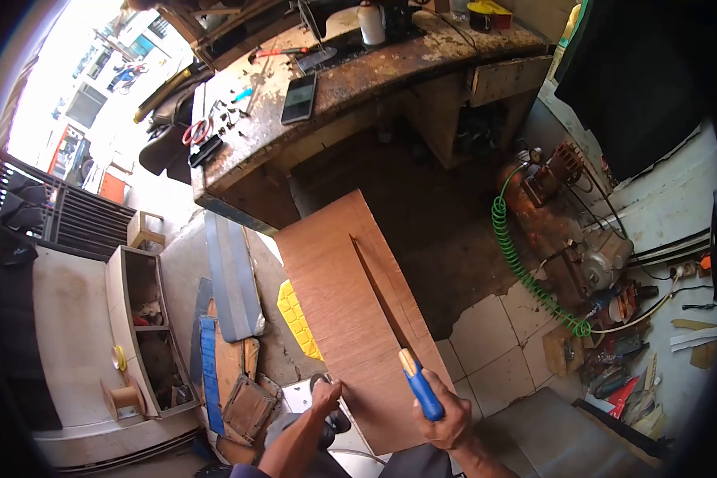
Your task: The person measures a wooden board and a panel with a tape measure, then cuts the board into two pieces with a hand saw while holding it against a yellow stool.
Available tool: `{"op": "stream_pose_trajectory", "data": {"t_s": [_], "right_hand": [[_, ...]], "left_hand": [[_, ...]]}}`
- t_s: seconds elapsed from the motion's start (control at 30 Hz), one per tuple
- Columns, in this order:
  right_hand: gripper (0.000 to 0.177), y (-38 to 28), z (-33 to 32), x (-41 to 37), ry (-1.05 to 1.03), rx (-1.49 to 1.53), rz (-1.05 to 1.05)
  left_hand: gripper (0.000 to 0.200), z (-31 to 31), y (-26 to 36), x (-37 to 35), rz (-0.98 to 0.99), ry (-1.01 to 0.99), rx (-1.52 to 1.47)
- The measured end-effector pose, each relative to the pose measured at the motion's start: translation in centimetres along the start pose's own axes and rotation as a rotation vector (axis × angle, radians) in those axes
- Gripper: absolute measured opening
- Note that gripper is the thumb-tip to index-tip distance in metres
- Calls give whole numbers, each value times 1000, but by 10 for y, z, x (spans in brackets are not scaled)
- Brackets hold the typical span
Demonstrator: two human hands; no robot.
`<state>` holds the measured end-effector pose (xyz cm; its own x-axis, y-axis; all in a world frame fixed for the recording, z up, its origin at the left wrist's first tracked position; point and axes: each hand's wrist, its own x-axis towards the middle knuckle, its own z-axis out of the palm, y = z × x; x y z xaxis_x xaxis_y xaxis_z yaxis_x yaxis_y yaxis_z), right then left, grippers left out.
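Observation:
A brown wooden board (334, 295) lies tilted below the workbench, its near end at the person's lap. My right hand (446, 418) is closed round the blue handle of a saw-like tool (422, 390). The tool's long, thin dark blade runs up over the board, seen almost edge-on. Faint straight lines show on the board right of the blade. At the board's lower left edge, my left hand (325, 396) is closed on the edge, its fingers partly hidden. Dark objects beside that hand are too unclear to name.
On the worn workbench (422, 48) lie a phone (299, 99), red-handled scissors (197, 132) and a white bottle (370, 24). A compressor (562, 231) with a green coiled hose (511, 251) stands right. Left are a yellow pad (296, 319), a grey-striped panel (233, 279) and shelves (127, 319).

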<state>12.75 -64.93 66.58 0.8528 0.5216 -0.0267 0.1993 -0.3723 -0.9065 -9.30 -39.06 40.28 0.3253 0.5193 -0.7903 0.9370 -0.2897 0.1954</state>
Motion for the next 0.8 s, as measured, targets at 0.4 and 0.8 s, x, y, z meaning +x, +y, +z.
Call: {"op": "stream_pose_trajectory", "data": {"t_s": [0.4, 0.8], "right_hand": [[57, -41, 5, 3, -42, 58, 209], [59, -17, 20, 71, 182, 2, 131]], "left_hand": [[31, -254, 264, 6, 410, 473, 234], [34, -218, 344, 216, 662, 726, 121]]}}
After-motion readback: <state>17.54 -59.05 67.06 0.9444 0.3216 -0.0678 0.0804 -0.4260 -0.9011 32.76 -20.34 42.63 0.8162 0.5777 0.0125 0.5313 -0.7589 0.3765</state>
